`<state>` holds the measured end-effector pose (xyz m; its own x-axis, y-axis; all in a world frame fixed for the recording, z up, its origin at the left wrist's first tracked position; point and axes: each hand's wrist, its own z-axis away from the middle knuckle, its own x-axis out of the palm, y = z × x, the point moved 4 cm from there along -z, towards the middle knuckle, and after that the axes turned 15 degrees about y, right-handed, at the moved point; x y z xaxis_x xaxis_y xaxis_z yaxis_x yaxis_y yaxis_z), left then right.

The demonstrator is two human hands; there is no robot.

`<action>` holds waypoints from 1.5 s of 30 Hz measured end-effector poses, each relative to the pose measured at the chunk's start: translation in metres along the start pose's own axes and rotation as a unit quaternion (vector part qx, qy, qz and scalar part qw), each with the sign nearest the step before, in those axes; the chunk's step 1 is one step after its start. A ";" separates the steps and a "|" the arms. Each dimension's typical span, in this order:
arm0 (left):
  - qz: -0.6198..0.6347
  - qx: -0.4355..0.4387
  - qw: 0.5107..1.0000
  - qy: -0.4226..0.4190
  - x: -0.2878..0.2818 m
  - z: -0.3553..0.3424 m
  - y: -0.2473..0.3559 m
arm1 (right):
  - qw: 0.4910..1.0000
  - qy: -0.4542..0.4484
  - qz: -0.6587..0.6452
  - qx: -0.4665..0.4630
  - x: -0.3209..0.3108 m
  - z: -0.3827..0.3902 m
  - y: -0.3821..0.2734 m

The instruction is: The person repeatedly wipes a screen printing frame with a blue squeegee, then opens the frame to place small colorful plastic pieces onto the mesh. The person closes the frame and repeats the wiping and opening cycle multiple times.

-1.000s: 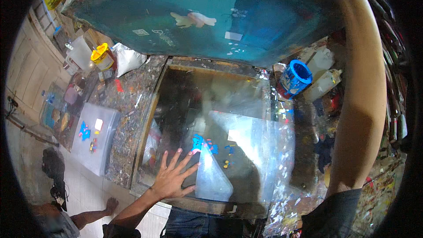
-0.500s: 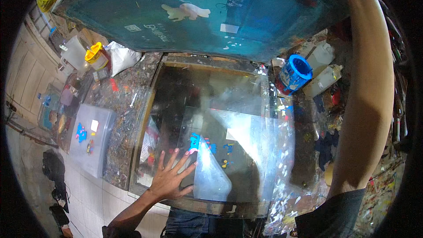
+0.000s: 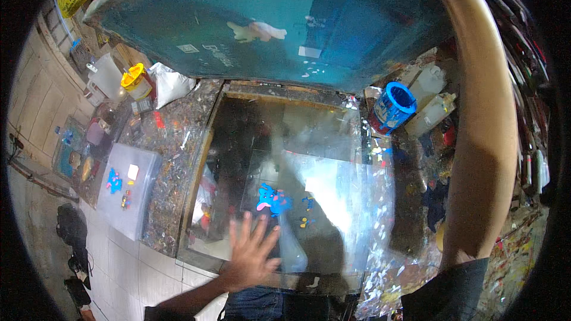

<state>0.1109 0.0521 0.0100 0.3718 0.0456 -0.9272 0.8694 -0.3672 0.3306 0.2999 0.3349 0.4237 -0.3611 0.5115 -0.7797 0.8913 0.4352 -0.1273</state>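
Here, clock directions run from the middle of the view. The left hand (image 3: 253,255) is near half past six, its grip spread, fingers fanned and holding nothing, over the near edge of a glass panel (image 3: 238,125). It is slightly blurred, so I cannot tell whether it touches anything. A clear plastic sheet (image 3: 342,187) lies on the glass toward five o'clock, with a blue figure (image 3: 270,200) just past the fingertips.

The right arm (image 3: 485,113) passes three o'clock and leaves the picture near one; the right hand is out of sight, so I cannot tell its grip. A large teal screen (image 3: 160,30) stands tilted up at twelve.

On the paint-spattered worktop (image 3: 169,202), a stack of clear sheets (image 3: 128,217) sits between eight and nine, a yellow-rimmed tub (image 3: 138,83) and white bag (image 3: 171,85) near ten, and a blue tub (image 3: 394,108) between two and three.
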 end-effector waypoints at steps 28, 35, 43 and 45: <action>-0.010 0.034 0.985 0.166 -0.034 0.055 -0.089 | 0.983 -0.176 0.016 -0.043 0.217 0.368 -0.029; 0.007 0.027 0.989 0.146 -0.030 0.051 -0.094 | 0.992 -0.109 -0.042 -0.039 0.247 0.300 0.010; 0.008 0.011 0.988 0.153 -0.031 0.050 -0.092 | 0.959 -0.221 -0.110 -0.137 0.216 0.369 -0.039; 0.009 0.013 0.988 0.156 -0.032 0.049 -0.091 | 0.941 -0.269 -0.138 -0.152 0.197 0.384 -0.045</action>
<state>0.0042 0.0385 0.0013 0.4728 0.3207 -0.8207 0.8546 -0.3938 0.3385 0.2938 0.1319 0.0401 -0.3030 -0.0661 -0.9507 0.6345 0.7304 -0.2530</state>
